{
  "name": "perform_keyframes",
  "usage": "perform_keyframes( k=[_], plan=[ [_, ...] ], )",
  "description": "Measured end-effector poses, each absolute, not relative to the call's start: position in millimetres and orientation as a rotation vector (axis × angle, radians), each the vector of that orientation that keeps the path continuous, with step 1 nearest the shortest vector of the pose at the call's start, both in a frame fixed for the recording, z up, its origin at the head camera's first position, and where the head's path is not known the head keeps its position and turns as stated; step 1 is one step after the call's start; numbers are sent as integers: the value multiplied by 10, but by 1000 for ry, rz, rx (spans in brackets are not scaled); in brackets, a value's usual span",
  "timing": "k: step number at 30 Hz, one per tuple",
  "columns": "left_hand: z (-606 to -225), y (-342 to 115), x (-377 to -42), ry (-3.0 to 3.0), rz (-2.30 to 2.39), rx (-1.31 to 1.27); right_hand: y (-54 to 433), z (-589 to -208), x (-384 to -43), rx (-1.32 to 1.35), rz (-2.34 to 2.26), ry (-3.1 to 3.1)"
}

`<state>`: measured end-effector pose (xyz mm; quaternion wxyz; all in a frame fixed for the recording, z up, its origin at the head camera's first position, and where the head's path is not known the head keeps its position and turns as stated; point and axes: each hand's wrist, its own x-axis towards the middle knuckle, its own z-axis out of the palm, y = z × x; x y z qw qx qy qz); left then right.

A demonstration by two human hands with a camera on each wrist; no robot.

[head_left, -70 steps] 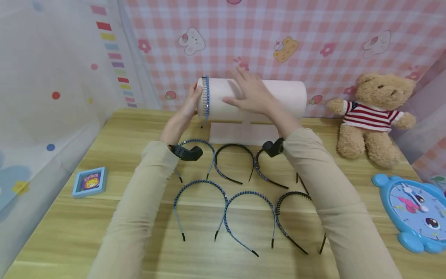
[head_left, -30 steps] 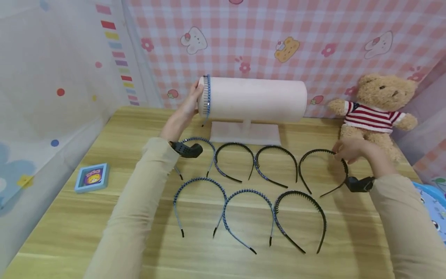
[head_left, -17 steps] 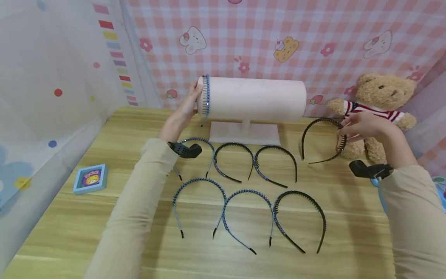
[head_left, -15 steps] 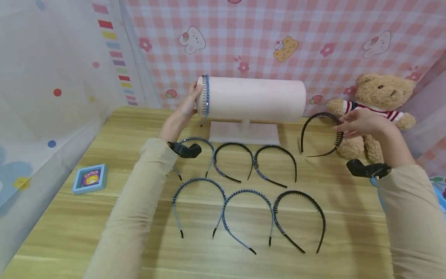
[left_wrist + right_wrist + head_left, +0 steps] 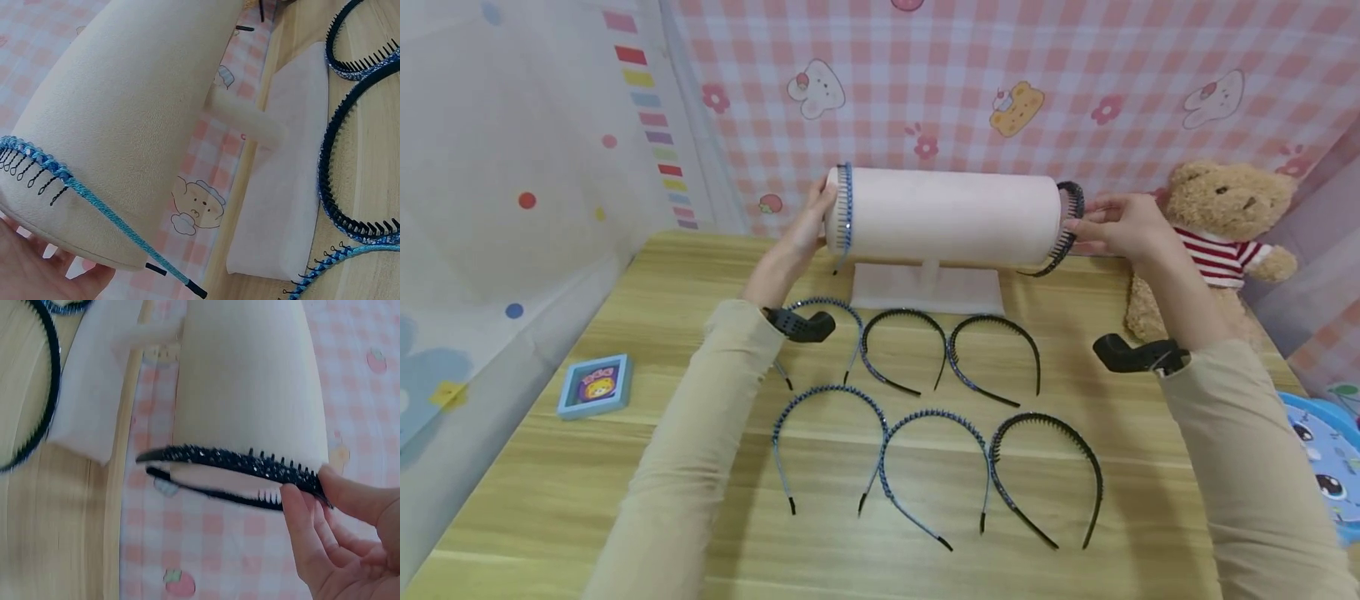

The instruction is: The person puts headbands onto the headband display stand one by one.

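A pale pink headband display stand [image 5: 951,215] stands at the back of the table, its padded cylinder lying sideways on a post and flat base. A blue beaded headband [image 5: 100,206] sits around its left end. My left hand [image 5: 808,218] grips that end, the thumb in front; some fingers are hidden behind. My right hand [image 5: 1123,225] pinches a black toothed headband [image 5: 244,464] between thumb and fingers, at the right end of the cylinder. In the right wrist view this headband is turned nearly edge-on, close to the cylinder's rim; whether it touches cannot be told.
Several headbands lie in two rows in front of the stand, among them a blue one [image 5: 831,387] and a black one [image 5: 1094,454]. A teddy bear [image 5: 1221,225] sits at the right, near a blue clock [image 5: 1330,467]. A small blue frame [image 5: 623,383] lies at the left.
My right hand left the cylinder, picked the black headband up from the right of the back row, and carried it left and up to the stand's right end. My left hand stayed put.
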<state>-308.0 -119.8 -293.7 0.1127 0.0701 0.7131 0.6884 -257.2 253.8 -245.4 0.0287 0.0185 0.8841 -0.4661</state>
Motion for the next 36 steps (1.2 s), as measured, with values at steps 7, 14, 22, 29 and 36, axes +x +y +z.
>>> perform_keyframes(
  k=[7,14,22,29,36],
  plan=[
    [-2937,-1204,-3078,2097,2024,204,2327,-2416,-2597,110,-1442,2803],
    [-2932,-1208,-3068,2099,2015,216,2346,-2447,-2606,33,-1273,2954],
    [-2929,-1195,-3072,2093,2025,197,2404,-2541,-2619,-244,-1142,2989],
    [-2932,-1202,-3072,2109,2015,210,2506,-2643,-2654,-391,-1133,2926],
    [-2932,-1199,-3067,2102,2022,214,2569,-2655,-2724,-555,-1086,2894]
  ],
)
